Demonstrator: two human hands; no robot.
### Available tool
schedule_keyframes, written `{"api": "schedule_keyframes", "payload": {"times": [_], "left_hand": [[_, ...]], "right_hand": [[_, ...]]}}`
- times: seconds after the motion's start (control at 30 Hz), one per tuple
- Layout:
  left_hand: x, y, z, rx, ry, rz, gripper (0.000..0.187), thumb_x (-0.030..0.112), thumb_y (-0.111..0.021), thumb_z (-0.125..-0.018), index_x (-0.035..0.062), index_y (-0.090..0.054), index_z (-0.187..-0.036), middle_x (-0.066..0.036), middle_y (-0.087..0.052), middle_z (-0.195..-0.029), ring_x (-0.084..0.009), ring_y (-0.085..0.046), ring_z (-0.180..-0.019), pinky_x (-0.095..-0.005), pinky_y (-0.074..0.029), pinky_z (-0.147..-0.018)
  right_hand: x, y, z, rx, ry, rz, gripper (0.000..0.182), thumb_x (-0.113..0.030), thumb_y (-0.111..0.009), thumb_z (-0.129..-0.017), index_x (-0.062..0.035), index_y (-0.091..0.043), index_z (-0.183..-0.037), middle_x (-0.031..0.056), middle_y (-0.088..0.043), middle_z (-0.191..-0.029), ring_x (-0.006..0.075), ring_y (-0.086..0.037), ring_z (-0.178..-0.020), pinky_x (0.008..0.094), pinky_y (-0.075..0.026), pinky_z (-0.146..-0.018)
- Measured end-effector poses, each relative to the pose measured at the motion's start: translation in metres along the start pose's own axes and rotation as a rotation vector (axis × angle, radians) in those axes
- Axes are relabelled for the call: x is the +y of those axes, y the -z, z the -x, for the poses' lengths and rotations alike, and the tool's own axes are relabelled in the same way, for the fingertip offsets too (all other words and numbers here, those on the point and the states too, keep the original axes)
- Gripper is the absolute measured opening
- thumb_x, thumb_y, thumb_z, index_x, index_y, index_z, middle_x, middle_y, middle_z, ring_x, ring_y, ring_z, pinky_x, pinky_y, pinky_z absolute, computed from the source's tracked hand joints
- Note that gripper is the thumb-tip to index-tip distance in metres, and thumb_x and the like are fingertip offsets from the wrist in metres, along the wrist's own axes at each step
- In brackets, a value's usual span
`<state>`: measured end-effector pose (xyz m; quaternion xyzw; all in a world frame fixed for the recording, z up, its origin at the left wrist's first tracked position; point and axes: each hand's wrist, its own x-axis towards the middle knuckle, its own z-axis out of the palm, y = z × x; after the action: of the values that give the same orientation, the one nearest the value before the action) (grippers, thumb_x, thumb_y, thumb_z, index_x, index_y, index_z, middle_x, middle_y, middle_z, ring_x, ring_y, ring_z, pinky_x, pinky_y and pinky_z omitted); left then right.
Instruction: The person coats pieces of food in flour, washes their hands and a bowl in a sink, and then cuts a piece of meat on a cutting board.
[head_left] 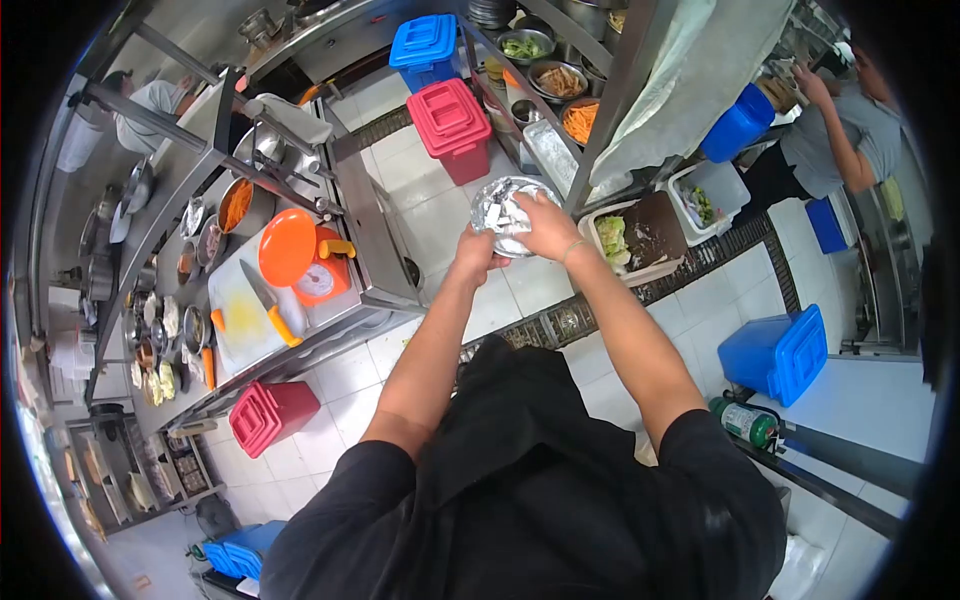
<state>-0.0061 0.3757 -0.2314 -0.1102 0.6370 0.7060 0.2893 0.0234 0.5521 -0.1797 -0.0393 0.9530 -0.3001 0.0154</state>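
Note:
A round, shiny bowl-like item that looks foil-covered (491, 208) is held out in front of me at the upper middle of the head view. My left hand (478, 250) grips its lower left edge, with the fingers curled round it. On its right side lies my right hand (545, 228), the fingers bent over the silvery surface. What is inside it cannot be made out. Just right of my right hand is a bin with lettuce (612, 238).
Left stands a counter with a cutting board (238, 310), knives (283, 325) and an orange scale (318, 280). Red bins (450, 125) (270, 415) and blue bins (425, 50) (775, 350) stand on the tiled floor. One person (840, 140) is at the right, another (150, 115) upper left.

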Motion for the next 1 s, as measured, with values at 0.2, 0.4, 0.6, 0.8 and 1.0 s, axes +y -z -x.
{"api": "schedule_keyframes", "payload": {"times": [0.2,0.4,0.6,0.8,1.0], "left_hand": [[0.015,-0.019,0.01,0.026,-0.066,-0.007,0.043,0.007,-0.04,-0.099,0.0091,-0.041,-0.142,-0.011,-0.068,-0.108,-0.0191,-0.069,-0.071,-0.0294,-0.057,-0.047],[0.012,-0.026,0.007,-0.01,-0.119,0.081,0.044,0.006,-0.038,-0.099,0.0115,-0.038,-0.143,-0.012,-0.066,-0.115,-0.0214,-0.071,-0.077,-0.0318,-0.061,-0.051],[0.011,-0.02,0.004,0.01,-0.063,0.191,0.045,0.007,-0.038,-0.1,0.0134,-0.037,-0.144,-0.013,-0.064,-0.121,-0.0237,-0.071,-0.082,-0.034,-0.063,-0.056],[0.015,-0.014,0.022,0.029,-0.104,0.128,0.047,0.009,-0.04,-0.1,0.0123,-0.035,-0.147,-0.014,-0.063,-0.122,-0.0245,-0.071,-0.086,-0.0338,-0.063,-0.055],[0.014,-0.02,0.034,0.048,-0.206,-0.006,0.05,0.01,-0.043,-0.102,0.01,-0.034,-0.15,-0.015,-0.062,-0.126,-0.0256,-0.07,-0.09,-0.0327,-0.062,-0.051]], "right_hand": [[-0.017,0.015,-0.001,-0.099,-0.073,0.161,0.093,-0.024,-0.085,-0.069,-0.0192,-0.041,-0.15,0.0305,-0.041,-0.148,0.0475,-0.059,-0.12,0.0474,-0.051,-0.101],[-0.007,0.005,-0.013,0.042,0.002,0.222,0.083,-0.012,-0.083,-0.068,-0.0188,-0.048,-0.142,0.0264,-0.046,-0.141,0.0447,-0.063,-0.11,0.0486,-0.054,-0.094],[-0.011,0.011,-0.017,0.172,0.072,0.052,0.082,-0.009,-0.082,-0.067,-0.0119,-0.047,-0.141,0.0286,-0.048,-0.138,0.0466,-0.057,-0.119,0.0481,-0.05,-0.1],[-0.021,0.013,-0.01,0.279,0.18,-0.058,0.087,-0.022,-0.083,-0.071,-0.0076,-0.043,-0.147,0.0334,-0.047,-0.141,0.0501,-0.043,-0.134,0.0494,-0.037,-0.113],[-0.008,-0.027,0.006,0.395,0.17,0.08,0.081,-0.029,-0.082,-0.072,-0.0126,-0.05,-0.145,0.0307,-0.047,-0.141,0.0516,-0.042,-0.132,0.0565,-0.036,-0.112]]}}
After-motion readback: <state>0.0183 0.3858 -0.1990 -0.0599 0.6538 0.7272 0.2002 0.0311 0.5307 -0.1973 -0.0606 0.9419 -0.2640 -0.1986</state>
